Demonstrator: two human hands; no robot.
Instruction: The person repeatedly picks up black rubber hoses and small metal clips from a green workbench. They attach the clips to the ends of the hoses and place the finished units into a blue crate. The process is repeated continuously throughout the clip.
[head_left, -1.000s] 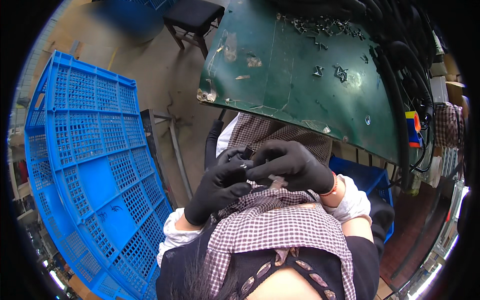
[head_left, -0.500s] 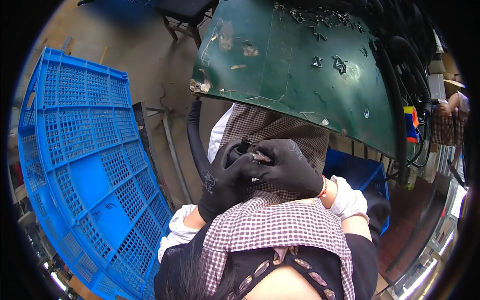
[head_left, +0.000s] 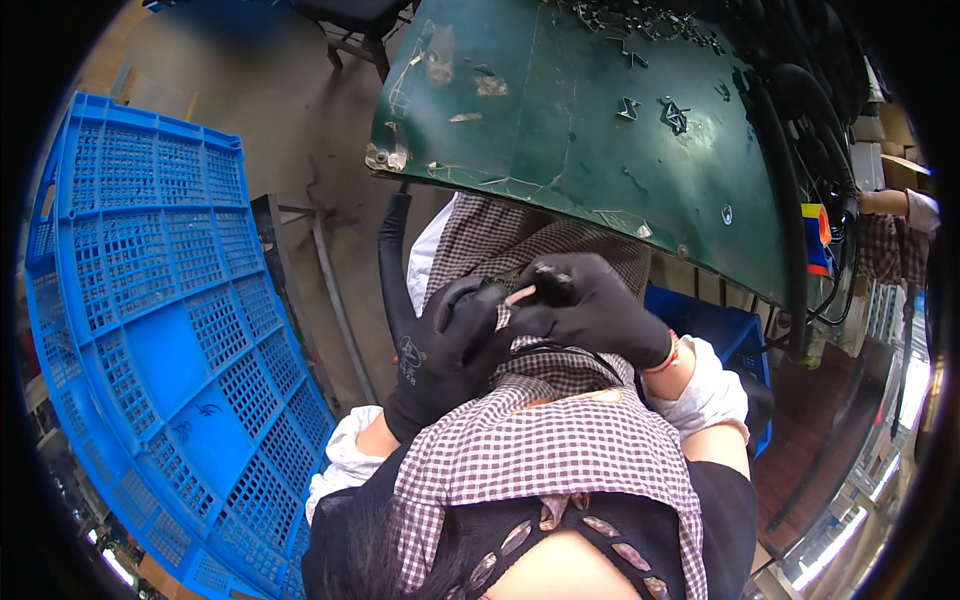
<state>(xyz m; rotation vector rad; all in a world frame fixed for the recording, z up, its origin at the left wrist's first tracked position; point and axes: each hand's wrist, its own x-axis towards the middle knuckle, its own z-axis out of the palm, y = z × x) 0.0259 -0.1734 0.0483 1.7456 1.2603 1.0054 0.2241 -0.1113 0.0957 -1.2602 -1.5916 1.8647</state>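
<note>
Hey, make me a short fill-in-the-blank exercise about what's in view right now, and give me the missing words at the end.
The left hand and the right hand are both gloved in ____.
The red bracelet is on the person's ____ side.
Small bent pieces lie on the table, whose top is ____.
The large perforated crate is coloured ____.

Missing words: black; right; green; blue.

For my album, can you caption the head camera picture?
Black-gloved hands close together over a checked apron, blue crate left, green table ahead.
</note>
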